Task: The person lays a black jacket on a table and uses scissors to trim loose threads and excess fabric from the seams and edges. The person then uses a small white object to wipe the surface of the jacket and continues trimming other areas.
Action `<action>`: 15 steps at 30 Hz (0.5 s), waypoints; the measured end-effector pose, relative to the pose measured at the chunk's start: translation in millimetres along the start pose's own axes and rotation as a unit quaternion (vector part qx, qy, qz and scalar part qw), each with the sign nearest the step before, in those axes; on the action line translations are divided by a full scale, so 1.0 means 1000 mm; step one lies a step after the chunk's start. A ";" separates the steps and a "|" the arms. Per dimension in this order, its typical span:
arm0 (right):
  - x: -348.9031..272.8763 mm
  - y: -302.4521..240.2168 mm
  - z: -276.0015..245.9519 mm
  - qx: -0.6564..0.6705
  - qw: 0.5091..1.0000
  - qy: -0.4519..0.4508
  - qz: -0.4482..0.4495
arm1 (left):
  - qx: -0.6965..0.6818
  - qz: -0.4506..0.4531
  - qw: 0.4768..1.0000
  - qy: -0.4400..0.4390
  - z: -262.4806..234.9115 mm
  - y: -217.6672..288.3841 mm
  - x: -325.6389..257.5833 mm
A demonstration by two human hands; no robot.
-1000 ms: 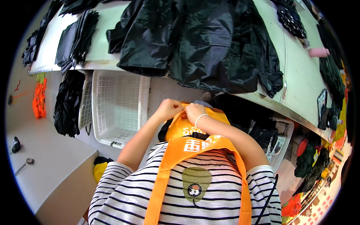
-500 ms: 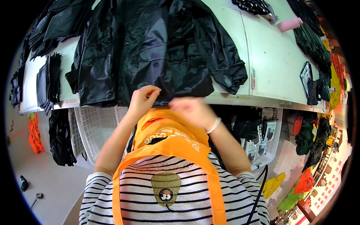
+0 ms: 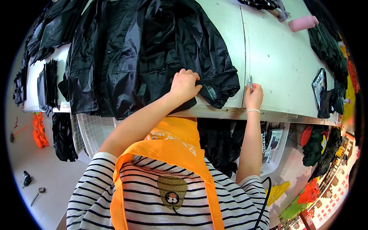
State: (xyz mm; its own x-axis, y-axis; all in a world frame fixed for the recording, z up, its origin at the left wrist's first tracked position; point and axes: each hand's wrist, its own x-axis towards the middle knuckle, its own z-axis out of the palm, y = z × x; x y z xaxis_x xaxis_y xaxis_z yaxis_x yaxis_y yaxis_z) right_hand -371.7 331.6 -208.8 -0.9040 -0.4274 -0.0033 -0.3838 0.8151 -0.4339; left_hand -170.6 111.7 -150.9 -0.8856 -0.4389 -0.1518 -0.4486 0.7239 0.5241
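A black jacket [image 3: 126,57] of shiny fabric lies spread on the white table, its lower hem near the front edge. My left hand [image 3: 185,85] is closed on the jacket's fabric beside the sleeve [image 3: 216,86], with the fingers curled into the cloth. To the right of the sleeve, my right hand [image 3: 253,97] grips a small pair of thread snips [image 3: 250,83] just above the tabletop. Their metal blades point away from me; the handle is mostly hidden in my fingers.
Folded black garments [image 3: 48,84] are stacked at the left. On the table's right side lie a pink bottle [image 3: 303,23] and a packaged black item [image 3: 321,88]. White plastic baskets [image 3: 96,130] stand below the front edge [image 3: 280,115].
My right hand has moved right and picked up the snips from the table. My left hand has moved right and taken hold of the jacket. The jacket has shifted slightly left.
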 end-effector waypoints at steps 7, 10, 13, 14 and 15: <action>-0.001 -0.043 -0.042 0.497 0.849 -0.018 0.180 | -0.239 0.036 0.969 -0.051 -0.037 -0.008 0.018; -0.011 -0.114 -0.065 0.529 0.830 -0.163 0.068 | -0.419 0.001 0.900 -0.121 -0.052 -0.010 0.024; -0.018 -0.163 -0.058 0.504 0.845 -0.175 -0.025 | -0.520 -0.032 0.842 -0.143 -0.065 -0.013 0.032; -0.019 -0.175 -0.058 0.467 0.866 -0.171 -0.061 | -0.533 -0.049 0.832 -0.146 -0.075 -0.011 0.032; -0.020 -0.187 -0.060 0.427 0.882 -0.171 -0.099 | -0.547 -0.069 0.822 -0.145 -0.083 -0.010 0.030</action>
State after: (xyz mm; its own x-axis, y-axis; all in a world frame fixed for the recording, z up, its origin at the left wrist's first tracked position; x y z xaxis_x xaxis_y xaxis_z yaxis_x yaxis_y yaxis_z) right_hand -293.5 211.3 -73.7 -0.6692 -0.7406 -0.0599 -0.1134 0.1815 -0.9768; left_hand -182.9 47.1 -91.4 -0.8978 -0.2174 -0.3831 -0.3110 -0.3029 0.9008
